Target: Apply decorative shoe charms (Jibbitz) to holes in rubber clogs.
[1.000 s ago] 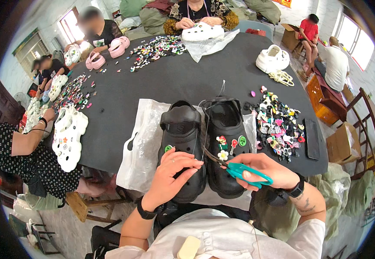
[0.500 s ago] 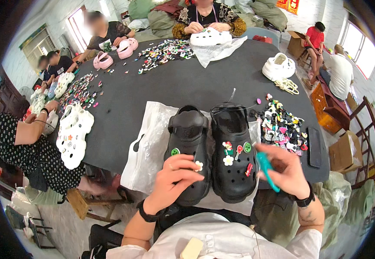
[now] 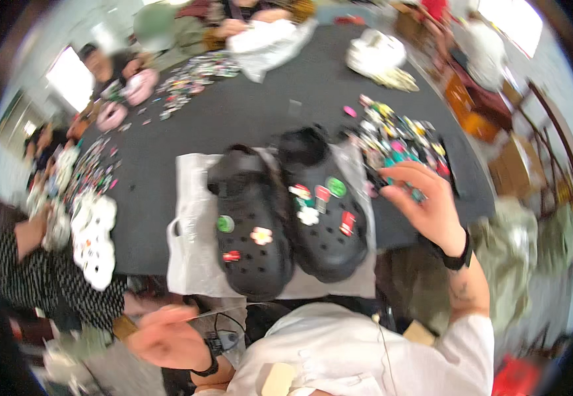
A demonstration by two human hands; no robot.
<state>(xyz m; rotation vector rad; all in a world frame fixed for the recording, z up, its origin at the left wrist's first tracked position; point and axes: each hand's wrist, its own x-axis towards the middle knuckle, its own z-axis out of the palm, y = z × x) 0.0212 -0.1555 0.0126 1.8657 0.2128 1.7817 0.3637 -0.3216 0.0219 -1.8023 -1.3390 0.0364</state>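
Two black clogs point(image 3: 253, 264) stand side by side on a clear plastic bag point(image 3: 191, 264), toes toward me. The left clog bears a green round charm point(image 3: 225, 224), a white flower charm point(image 3: 261, 235) and a small red charm point(image 3: 232, 256); several charms sit on the right clog. My right hand point(image 3: 425, 204) hovers at a pile of loose charms point(image 3: 402, 135), thumb and fingers curved and apart. Beyond its fingertips lies something teal point(image 3: 400, 157), partly hidden. Low on the left, my left hand point(image 3: 167, 336) is smeared by motion. A thin pale strand point(image 3: 227, 309) runs from its fingertips; whether they grip it is unclear.
White clogs point(image 3: 95, 241) lie at the table's left, beside another charm heap point(image 3: 95, 165). Pink clogs point(image 3: 111, 115) and a white clog point(image 3: 375, 56) stand farther back. Other people sit around the dark table point(image 3: 233, 119). A cardboard box point(image 3: 517, 165) and wooden chair point(image 3: 563, 125) are at right.
My left hand has left the left clog and swung down left. My right hand, which held a teal tool, has moved up to the charm pile. The whole view has shifted and blurred.
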